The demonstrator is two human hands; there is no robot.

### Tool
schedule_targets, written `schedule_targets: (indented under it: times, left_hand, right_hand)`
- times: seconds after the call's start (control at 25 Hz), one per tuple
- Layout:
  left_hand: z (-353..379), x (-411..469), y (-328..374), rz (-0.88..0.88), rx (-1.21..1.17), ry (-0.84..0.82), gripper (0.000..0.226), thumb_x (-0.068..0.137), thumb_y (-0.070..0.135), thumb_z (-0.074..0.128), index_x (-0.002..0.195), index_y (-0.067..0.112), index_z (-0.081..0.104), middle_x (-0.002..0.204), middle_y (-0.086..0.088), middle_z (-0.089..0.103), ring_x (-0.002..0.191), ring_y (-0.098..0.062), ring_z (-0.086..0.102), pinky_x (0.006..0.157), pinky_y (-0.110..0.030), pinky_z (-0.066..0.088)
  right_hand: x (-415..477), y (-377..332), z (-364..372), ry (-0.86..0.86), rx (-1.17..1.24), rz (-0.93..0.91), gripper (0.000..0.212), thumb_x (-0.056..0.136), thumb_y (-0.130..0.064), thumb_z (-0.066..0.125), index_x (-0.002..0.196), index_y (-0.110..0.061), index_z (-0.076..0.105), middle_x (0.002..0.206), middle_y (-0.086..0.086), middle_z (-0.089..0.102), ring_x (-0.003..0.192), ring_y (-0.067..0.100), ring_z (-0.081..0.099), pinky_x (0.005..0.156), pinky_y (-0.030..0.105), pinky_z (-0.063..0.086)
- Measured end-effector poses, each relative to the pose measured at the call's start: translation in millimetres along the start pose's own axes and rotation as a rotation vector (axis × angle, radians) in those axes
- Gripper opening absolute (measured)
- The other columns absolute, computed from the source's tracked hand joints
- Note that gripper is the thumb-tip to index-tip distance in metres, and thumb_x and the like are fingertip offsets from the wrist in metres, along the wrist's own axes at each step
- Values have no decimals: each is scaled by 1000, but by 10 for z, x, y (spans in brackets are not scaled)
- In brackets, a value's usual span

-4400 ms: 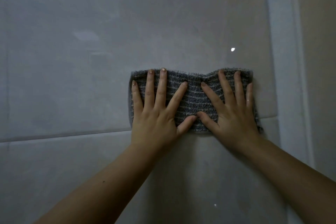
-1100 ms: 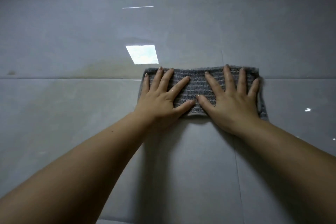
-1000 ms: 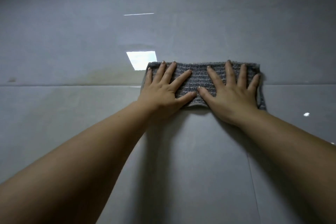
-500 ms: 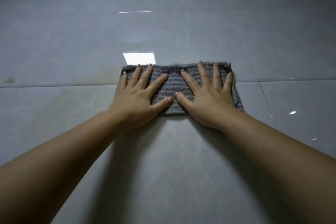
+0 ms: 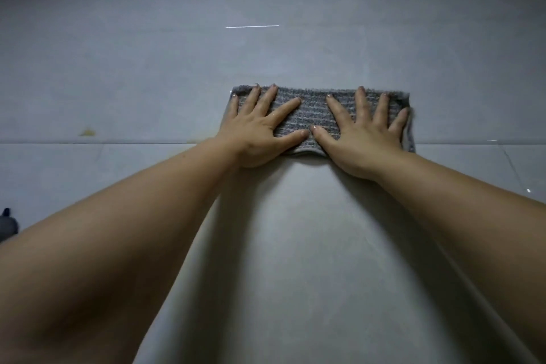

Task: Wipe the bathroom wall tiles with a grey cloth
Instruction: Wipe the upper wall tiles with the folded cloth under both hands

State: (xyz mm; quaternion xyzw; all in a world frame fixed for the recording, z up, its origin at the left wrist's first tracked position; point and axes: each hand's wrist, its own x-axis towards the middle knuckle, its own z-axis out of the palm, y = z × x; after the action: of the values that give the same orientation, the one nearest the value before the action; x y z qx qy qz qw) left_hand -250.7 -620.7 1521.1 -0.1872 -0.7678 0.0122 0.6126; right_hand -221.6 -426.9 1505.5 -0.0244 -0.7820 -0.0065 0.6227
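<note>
Cloth (image 5: pixel 313 111) on wall tiles (image 5: pixel 141 68); left hand (image 5: pixel 256 130), right hand (image 5: pixel 364 139) on cloth

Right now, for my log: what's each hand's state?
Left hand: open, fingers spread flat on the grey cloth.
Right hand: open, flat on the same cloth.

Surface: glossy grey wall tiles (image 5: pixel 147 68), large format. One horizontal grout line (image 5: pixel 88 143) runs the full width.

Grey cloth (image 5: pixel 313 109), ribbed with pale stripes and spread as a wide band, lies flat against the tiles. Most of it is on the upper tile; its lower edge just crosses the grout line.

Yellowish stain (image 5: pixel 87 132) on the upper tile, just above the joint, well left of the cloth. Fainter yellowish smear (image 5: pixel 201 140) at the joint, near the cloth's left end.

Thin bright reflection (image 5: pixel 252 26) on the tile above the cloth.
</note>
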Motion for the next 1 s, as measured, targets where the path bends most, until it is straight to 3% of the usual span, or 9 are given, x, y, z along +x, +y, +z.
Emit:
schedule_targets:
  times: [0.2,0.4,0.64,0.8,1.0]
  left_hand:
    - [19,-502,-622,-57,-13,13,84,70,90,5,147,58,-4,165,7,-12,151,-17,-14,121,-46,-9]
    - [204,-1212,-568,-16,33,-3,77,74,85,3,145,59,-12,163,9,-19,148,-15,-23,120,-48,-11]
    - [45,-741,-903,-52,-28,-25,72,82,82,12,147,58,-4,165,7,-13,150,-17,-16,120,-49,-11]
    - [33,-679,-1251,-97,-4,14,70,86,80,15,149,55,-1,165,8,-10,151,-16,-13,120,-48,-9]
    - [65,-1072,-1412,-140,-13,22,83,72,85,5,149,55,-1,165,8,-10,150,-15,-14,121,-48,-8]
  right_hand:
    - [-212,-668,125,22,22,-138,72,86,-77,14,149,-48,-4,161,3,-19,144,38,-23,110,65,-15]
    - [-824,-654,267,17,-66,-212,72,85,-78,9,147,-50,-13,160,0,-22,144,34,-26,112,63,-15]
    - [-402,-978,165,-21,-22,-88,74,85,-79,13,149,-48,-6,161,3,-20,144,39,-22,110,66,-14]
    - [-222,-1345,191,12,-1,-111,74,86,-77,15,150,-46,-3,161,6,-17,144,41,-20,109,67,-14]
    - [-495,-1560,290,33,19,-210,73,86,-77,13,150,-46,-3,161,6,-17,144,41,-22,108,67,-16]
